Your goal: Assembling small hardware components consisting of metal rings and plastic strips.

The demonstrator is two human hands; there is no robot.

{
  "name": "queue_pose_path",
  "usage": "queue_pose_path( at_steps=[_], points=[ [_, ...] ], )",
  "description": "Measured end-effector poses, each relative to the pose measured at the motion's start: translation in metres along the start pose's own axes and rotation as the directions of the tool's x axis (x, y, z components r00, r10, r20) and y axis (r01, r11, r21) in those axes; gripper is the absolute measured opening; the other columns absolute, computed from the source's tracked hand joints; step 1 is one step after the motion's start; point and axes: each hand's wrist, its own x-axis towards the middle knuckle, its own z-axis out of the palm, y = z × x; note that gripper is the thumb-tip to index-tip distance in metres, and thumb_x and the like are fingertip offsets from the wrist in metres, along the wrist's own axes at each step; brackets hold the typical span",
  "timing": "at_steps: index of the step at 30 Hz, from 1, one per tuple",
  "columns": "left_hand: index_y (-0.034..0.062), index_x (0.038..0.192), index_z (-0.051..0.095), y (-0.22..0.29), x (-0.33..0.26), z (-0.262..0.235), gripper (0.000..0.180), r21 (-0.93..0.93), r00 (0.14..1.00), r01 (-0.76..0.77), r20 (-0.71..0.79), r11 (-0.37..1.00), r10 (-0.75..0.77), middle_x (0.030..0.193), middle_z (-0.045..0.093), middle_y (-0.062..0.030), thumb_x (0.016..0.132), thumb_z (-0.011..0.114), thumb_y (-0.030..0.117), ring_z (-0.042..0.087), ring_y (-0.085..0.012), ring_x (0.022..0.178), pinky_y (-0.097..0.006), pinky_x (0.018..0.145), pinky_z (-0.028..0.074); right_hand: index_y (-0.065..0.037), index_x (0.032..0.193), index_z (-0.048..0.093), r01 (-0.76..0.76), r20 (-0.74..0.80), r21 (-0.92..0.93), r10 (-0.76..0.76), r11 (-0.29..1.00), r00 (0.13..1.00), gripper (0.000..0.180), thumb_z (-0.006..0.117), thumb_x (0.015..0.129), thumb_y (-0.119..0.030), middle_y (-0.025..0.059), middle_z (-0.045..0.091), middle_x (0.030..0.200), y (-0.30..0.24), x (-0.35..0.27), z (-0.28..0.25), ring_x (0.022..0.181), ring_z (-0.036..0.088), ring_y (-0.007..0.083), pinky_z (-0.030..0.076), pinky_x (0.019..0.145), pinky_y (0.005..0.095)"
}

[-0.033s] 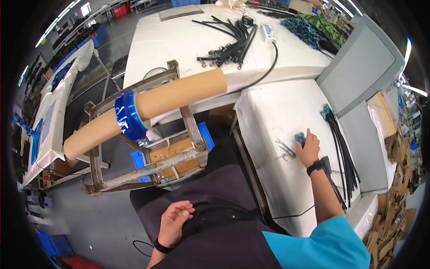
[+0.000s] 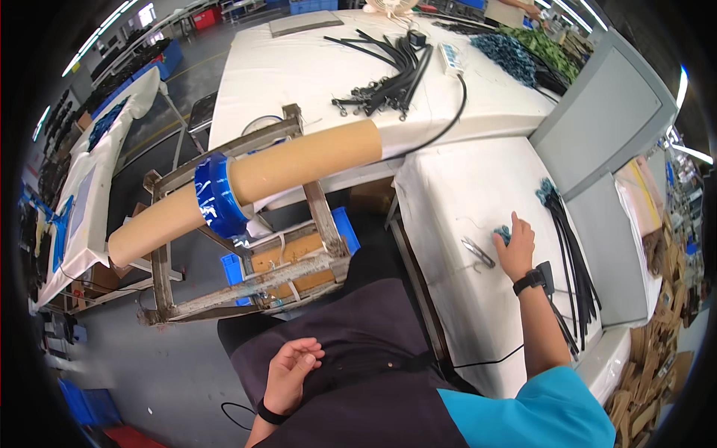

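Note:
On the white-covered side table (image 2: 448, 187), my right hand (image 2: 517, 250) reaches over a small teal bundle (image 2: 503, 234). Its fingers are stretched out, with the bundle showing between thumb and forefinger; whether they touch it is hard to tell. Just left of the thumb lies a pair of small silver snips (image 2: 478, 252). Right of the hand runs a bunch of black straps (image 2: 571, 257) with teal ends. My left hand (image 2: 293, 367) hangs in front of my dark apron, fingers loosely curved and apart, holding nothing.
A cardboard tube (image 2: 306, 160) carrying a blue film roll (image 2: 218, 196) lies across a worn metal frame (image 2: 239, 287) at my left. Beyond, a large white table (image 2: 269, 67) bears black straps with metal hooks (image 2: 392, 78) and a power strip (image 2: 450, 58). A grey panel (image 2: 605, 104) stands at right.

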Motion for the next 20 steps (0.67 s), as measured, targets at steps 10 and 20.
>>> queue_pose_path(
  at_steps=[10,20],
  points=[
    [0.0003,0.117,0.052,0.002,0.007,0.0,0.025,0.031,0.998,0.057,-0.042,0.998,-0.056,0.109,0.06,-0.0088,0.093,0.052,0.005,0.059,-0.0177,0.101,-0.03,0.085,0.049,-0.003,0.103,0.064,0.45,-0.121,0.515,-0.458,0.729,0.881,0.021,0.061,0.082,-0.006,0.0129,0.062,0.083,-0.139,0.19,-0.023,0.075,0.059,0.0277,0.048,0.071,0.0333],
    [0.0019,0.118,0.052,0.001,0.006,-0.01,0.025,0.021,0.99,0.066,-0.125,0.998,-0.063,0.111,0.06,-0.008,0.094,0.052,0.007,0.058,-0.0178,0.103,-0.03,0.086,0.048,-0.013,0.102,0.062,0.662,-0.136,-0.155,-0.679,0.733,0.721,0.031,0.057,0.072,-0.003,0.0069,0.056,0.093,-0.173,0.31,0.053,0.092,0.055,0.0282,0.048,0.074,0.038]
  ],
)
